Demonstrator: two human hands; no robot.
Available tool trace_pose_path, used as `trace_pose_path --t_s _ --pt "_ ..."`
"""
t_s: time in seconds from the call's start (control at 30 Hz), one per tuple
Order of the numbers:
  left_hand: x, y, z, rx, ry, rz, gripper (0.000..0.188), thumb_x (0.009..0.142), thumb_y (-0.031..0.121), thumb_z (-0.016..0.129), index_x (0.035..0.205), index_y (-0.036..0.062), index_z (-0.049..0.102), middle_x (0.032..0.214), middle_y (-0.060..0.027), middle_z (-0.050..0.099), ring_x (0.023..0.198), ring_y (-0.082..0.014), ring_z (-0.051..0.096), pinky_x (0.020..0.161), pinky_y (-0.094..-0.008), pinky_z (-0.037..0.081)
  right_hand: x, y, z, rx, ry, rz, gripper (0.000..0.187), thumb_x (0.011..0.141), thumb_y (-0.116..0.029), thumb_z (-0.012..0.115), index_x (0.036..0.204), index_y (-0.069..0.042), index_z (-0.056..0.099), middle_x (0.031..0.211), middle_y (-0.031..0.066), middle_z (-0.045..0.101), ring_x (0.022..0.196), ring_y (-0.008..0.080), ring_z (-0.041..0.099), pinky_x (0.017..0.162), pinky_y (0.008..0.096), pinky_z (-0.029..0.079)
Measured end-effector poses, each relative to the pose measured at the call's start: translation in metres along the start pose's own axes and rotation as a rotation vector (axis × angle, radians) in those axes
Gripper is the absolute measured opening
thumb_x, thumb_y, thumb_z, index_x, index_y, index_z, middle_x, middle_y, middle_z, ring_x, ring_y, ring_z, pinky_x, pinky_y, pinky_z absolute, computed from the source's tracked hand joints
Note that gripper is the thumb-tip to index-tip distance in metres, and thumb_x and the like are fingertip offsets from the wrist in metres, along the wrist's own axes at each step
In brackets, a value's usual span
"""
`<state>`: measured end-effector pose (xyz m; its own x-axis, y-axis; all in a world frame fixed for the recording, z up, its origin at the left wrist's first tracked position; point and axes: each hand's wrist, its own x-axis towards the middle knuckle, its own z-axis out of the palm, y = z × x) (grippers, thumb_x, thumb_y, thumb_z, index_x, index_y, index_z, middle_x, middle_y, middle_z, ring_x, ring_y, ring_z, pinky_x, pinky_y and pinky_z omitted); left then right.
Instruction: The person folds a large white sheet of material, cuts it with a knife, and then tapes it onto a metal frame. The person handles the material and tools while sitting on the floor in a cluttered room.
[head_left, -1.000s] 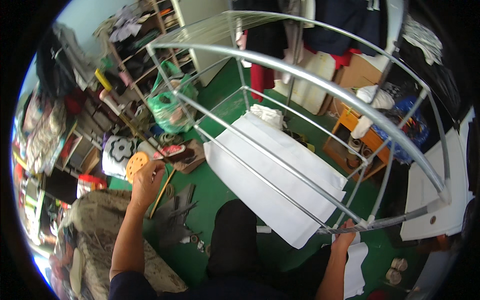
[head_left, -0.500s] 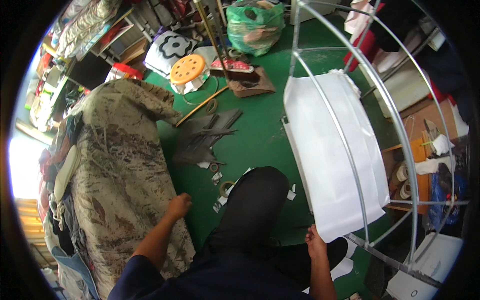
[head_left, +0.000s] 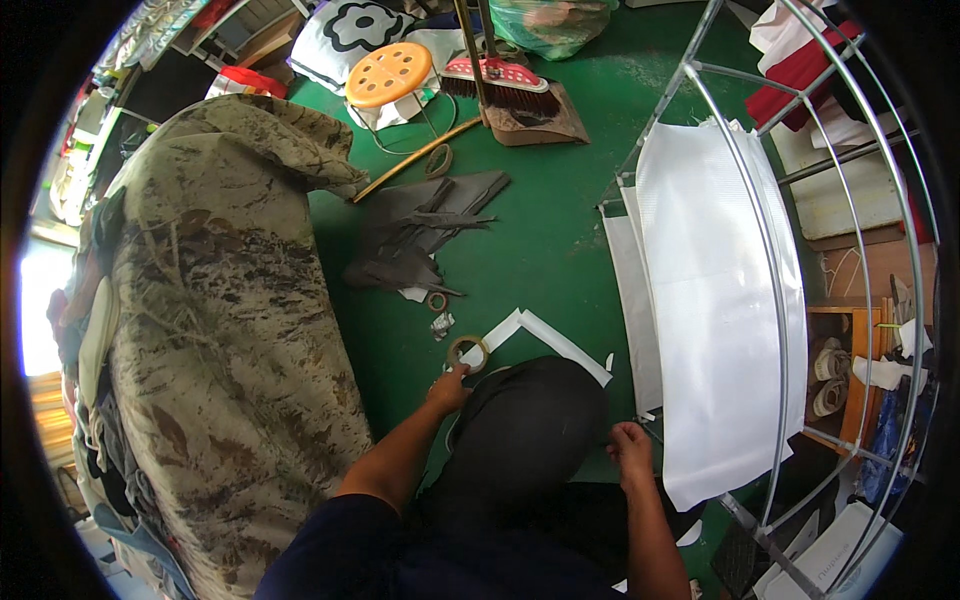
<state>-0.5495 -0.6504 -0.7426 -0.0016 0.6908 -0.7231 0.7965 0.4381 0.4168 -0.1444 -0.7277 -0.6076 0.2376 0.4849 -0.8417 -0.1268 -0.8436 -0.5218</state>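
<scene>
A roll of tan tape [head_left: 481, 358] lies at floor level, left of my raised, dark-clothed knee [head_left: 535, 420]. My left hand [head_left: 449, 388] reaches down to it, the fingers closed at its near edge. On the other side of the knee, my right hand [head_left: 631, 450] is closed, its fingers drawn together. Something thin and dark shows near those fingertips, too small to name. Just right of that hand, a white sheet [head_left: 715, 300] hangs on a curved grey metal tube frame [head_left: 778, 330]. White strips [head_left: 562, 345] lie on the floor beyond the knee.
A camouflage cloth [head_left: 230, 330] covers a bulky shape at left. Grey fabric scraps [head_left: 425, 235] and a smaller tape roll [head_left: 437, 301] lie on the green floor. Farther off are an orange-topped stool [head_left: 388, 75], a broom [head_left: 497, 85] and a dustpan [head_left: 540, 120].
My left hand has moved from the camouflage cloth's edge rightward to the tape roll. My right hand has risen slightly. The view has shifted, and the white strips beyond the knee show more.
</scene>
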Motion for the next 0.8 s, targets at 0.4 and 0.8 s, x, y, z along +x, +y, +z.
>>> trace_pose_path --t_s 0.4,0.8 --pt "-0.015 0.039 -0.065 -0.274 0.19 0.1 0.025 0.084 0.013 0.081 0.105 0.0058 0.07 0.097 -0.013 0.075 0.092 -0.0254 0.073 0.077 -0.0373 0.056 0.002 0.006 0.041 0.042 -0.025 -0.008 0.015 0.098 -0.019 0.068 0.106 -0.006 0.069 0.085 0.001 0.066 0.068 0.0118 0.06 0.062 0.029 0.049" --pt "-0.23 0.209 -0.25 -0.898 -0.054 0.284 0.031 0.094 0.01 0.078 0.115 0.0032 0.056 0.107 -0.0038 0.066 0.092 -0.0102 0.063 0.078 -0.028 0.053 -0.185 -0.125 0.096 -0.009 -0.033 -0.182 0.024 0.102 -0.013 0.064 0.124 -0.002 0.065 0.097 0.0042 0.067 0.079 0.0096 0.062 0.066 0.025 0.05"
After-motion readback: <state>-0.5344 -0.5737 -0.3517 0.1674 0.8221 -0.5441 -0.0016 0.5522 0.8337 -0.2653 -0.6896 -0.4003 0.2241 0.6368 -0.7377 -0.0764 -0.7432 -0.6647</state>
